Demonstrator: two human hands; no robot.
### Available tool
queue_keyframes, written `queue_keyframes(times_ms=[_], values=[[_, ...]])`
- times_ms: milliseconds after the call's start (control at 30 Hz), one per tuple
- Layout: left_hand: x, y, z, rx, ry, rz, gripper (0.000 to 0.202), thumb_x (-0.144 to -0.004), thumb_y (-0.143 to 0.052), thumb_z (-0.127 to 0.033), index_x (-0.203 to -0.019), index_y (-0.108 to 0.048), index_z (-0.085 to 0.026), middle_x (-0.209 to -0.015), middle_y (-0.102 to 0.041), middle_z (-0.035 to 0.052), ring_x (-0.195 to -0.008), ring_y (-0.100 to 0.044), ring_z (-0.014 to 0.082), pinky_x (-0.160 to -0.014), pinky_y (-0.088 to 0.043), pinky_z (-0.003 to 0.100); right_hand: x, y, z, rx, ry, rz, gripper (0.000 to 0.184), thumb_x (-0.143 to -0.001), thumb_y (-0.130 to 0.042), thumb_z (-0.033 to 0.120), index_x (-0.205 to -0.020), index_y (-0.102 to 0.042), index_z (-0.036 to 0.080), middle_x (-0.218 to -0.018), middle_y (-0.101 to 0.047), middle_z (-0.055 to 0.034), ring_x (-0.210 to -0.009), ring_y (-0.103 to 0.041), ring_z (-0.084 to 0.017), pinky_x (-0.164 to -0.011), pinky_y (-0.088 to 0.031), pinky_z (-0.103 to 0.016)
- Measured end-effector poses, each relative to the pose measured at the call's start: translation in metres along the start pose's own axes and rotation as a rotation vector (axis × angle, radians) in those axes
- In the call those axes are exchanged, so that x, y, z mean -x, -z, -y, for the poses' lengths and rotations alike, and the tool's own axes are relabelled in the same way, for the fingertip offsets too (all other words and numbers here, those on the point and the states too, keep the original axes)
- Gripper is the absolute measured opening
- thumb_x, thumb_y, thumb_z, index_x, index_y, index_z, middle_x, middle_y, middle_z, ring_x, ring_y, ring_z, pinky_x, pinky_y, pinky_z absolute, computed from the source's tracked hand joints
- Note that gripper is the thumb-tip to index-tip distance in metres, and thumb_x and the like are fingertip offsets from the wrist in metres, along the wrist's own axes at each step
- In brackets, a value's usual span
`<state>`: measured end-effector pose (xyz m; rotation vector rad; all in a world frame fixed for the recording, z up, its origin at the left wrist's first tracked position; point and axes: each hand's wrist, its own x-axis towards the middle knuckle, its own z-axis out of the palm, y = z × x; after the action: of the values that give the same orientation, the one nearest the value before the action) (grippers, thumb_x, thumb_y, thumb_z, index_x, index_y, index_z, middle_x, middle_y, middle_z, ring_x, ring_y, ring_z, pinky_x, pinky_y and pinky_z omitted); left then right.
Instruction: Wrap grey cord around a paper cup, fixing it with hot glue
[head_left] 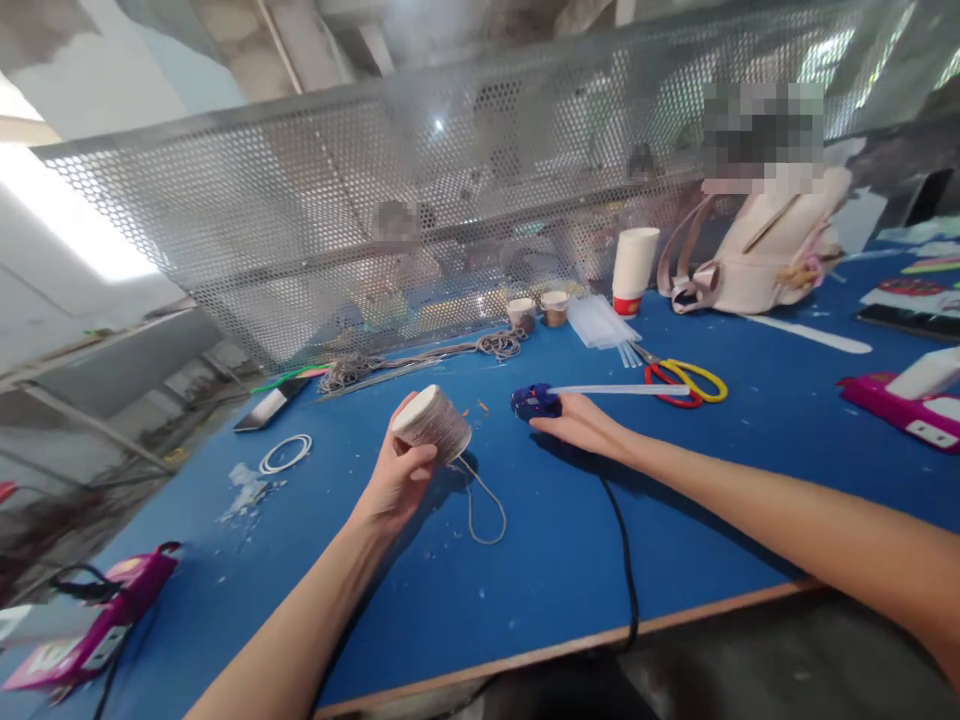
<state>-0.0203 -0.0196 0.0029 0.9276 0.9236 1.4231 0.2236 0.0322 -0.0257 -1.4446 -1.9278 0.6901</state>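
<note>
My left hand is closed around a paper cup wound with grey cord, tilted above the blue table. A loose loop of the cord hangs from the cup's lower edge. To the right, my right hand grips a dark blue hot glue gun, partly covered by the fingers. A long clear glue stick sticks out of the gun's back, pointing right. The gun's black cable runs down over the table's front edge. Small orange bits lie between the hands.
Behind stand two small cups, grey cord bundles, clear bags and stacked paper cups. Red-and-yellow scissors lie right. Pink power strips sit at both sides. A perforated metal screen borders the back; people are beyond it.
</note>
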Motion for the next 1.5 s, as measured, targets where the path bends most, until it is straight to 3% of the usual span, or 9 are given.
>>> queue_keyframes(times_ms=[200, 333, 467, 633, 800, 1500], values=[[-0.005, 0.005, 0.004, -0.132, -0.027, -0.067, 0.060, -0.051, -0.080, -0.012, -0.107, -0.064, -0.029, -0.107, -0.068, -0.0022, -0.097, -0.061, 0.0153, -0.085, -0.047, 0.026, 0.012, -0.005, 0.014, -0.218, 0.008, -0.013, 0.013, -0.079, -0.052, 0.020, -0.078, -0.064, 0.015, -0.068, -0.065, -0.0006, -0.062, -0.058, -0.014, -0.059, -0.043, -0.023], [-0.006, 0.004, 0.001, -0.159, -0.037, -0.136, 0.051, -0.052, -0.080, -0.013, -0.098, -0.064, -0.028, -0.094, -0.068, -0.0038, -0.089, -0.062, 0.0141, -0.083, -0.048, 0.027, 0.037, -0.002, 0.029, -0.463, -0.008, 0.127, 0.013, -0.080, -0.051, 0.021, -0.077, -0.063, 0.016, -0.055, -0.060, 0.0015, -0.053, -0.055, -0.012, -0.053, -0.042, -0.022], [-0.004, 0.000, -0.001, -0.181, -0.058, -0.185, 0.047, -0.055, -0.080, -0.016, -0.097, -0.063, -0.029, -0.090, -0.068, -0.0047, -0.084, -0.062, 0.0141, -0.081, -0.050, 0.029, 0.057, -0.005, 0.041, -0.471, 0.079, 0.126, 0.007, -0.077, -0.055, 0.022, -0.070, -0.056, 0.019, -0.057, -0.051, 0.0054, -0.049, -0.040, -0.009, -0.046, -0.032, -0.021], [0.003, -0.007, -0.001, -0.181, -0.041, -0.183, 0.032, -0.057, -0.079, -0.019, -0.086, -0.065, -0.024, -0.081, -0.069, -0.0033, -0.077, -0.063, 0.0147, -0.078, -0.052, 0.031, 0.065, -0.008, 0.051, -0.459, 0.045, 0.105, 0.010, -0.077, -0.057, 0.021, -0.069, -0.051, 0.019, -0.058, -0.048, 0.0065, -0.050, -0.035, -0.008, -0.047, -0.028, -0.022], [0.006, -0.011, -0.002, -0.179, -0.022, -0.130, 0.029, -0.056, -0.081, -0.020, -0.082, -0.069, -0.023, -0.077, -0.070, -0.0026, -0.075, -0.064, 0.0157, -0.077, -0.053, 0.033, 0.065, -0.011, 0.052, -0.446, 0.056, 0.093, 0.010, -0.077, -0.057, 0.020, -0.069, -0.053, 0.018, -0.058, -0.050, 0.0055, -0.050, -0.036, -0.008, -0.048, -0.028, -0.022], [0.007, -0.009, 0.000, -0.175, -0.023, -0.186, 0.027, -0.056, -0.083, -0.021, -0.075, -0.064, -0.021, -0.069, -0.066, -0.0045, -0.069, -0.062, 0.0121, -0.068, -0.052, 0.025, 0.067, -0.023, 0.050, -0.305, 0.239, 0.083, 0.001, -0.075, -0.061, 0.017, -0.075, -0.060, 0.018, -0.067, -0.061, 0.0003, -0.055, -0.045, -0.010, -0.055, -0.032, -0.022]])
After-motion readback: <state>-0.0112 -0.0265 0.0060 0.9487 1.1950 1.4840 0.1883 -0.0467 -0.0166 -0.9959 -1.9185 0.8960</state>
